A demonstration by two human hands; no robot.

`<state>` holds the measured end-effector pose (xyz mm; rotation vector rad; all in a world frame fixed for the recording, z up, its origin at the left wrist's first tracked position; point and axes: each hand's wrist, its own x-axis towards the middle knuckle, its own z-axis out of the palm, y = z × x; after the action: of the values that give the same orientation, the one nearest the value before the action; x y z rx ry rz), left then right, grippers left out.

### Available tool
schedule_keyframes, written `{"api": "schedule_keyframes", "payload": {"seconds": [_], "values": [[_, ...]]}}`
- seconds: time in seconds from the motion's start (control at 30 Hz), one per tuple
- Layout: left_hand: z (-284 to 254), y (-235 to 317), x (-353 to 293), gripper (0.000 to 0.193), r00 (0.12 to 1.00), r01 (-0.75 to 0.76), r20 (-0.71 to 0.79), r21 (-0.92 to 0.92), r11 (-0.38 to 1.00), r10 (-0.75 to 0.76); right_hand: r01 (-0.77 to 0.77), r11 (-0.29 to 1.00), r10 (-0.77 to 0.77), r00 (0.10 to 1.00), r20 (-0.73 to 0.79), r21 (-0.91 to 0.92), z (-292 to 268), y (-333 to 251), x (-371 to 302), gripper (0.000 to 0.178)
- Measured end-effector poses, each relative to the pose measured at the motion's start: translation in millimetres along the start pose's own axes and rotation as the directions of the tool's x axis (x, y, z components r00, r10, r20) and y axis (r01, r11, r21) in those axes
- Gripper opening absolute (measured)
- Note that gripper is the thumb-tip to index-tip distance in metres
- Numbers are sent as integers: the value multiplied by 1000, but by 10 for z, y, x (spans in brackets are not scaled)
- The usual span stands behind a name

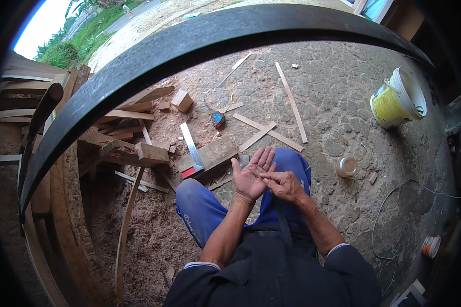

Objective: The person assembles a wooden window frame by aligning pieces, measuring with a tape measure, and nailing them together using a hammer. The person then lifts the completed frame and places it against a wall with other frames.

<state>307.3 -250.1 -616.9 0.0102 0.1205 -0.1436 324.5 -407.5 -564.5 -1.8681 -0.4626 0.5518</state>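
Holding the left grip (249, 183) flat and unfolded, palm up, with thin dark bits (256, 175) lying on it below the fingers. Meeting them with the right grip (286, 186), thumb and forefinger drawn in right at the bits; unable to tell whether pinching any. Facing a square (191, 147) laid on a wood block (220, 155), with a tape measure (217, 119) and crossed slats (277, 137) on the floor (322, 92) beyond.

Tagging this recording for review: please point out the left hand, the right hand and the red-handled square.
Left hand (249, 183): head view, on the open palm.
Right hand (288, 188): head view, on its back.
Red-handled square (192, 147): head view, on the metal blade.
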Motion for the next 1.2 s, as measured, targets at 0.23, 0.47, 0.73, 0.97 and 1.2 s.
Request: {"api": "schedule_keyframes", "payload": {"seconds": [0.23, 0.47, 0.73, 0.97, 1.2], "values": [[-59, 16, 9, 107, 1000, -13, 4, 5, 1000, 13, 43, 999, -42, 999, -15, 33, -10, -14, 49, 26], [-433, 314, -92, 55, 967, -9, -248, 202, 979, 60, -142, 937, 323, 697, -640, 318, -931, 1510, 172, 27], [-918, 649, -626, 28, 587, 245, -677, 671, 700, 444, -708, 696, 509, 607, -610, -123, -1087, 2982, -198, 22], [-997, 700, -921, 35, 570, 263, -719, 618, 741, 397, -713, 666, 511, 650, -563, -219, -973, 3044, 115, 34], [-1019, 572, -980, 34, 550, 276, -741, 596, 754, 385, -715, 633, 493, 669, -556, -298, -920, 3117, 213, 41]]}}
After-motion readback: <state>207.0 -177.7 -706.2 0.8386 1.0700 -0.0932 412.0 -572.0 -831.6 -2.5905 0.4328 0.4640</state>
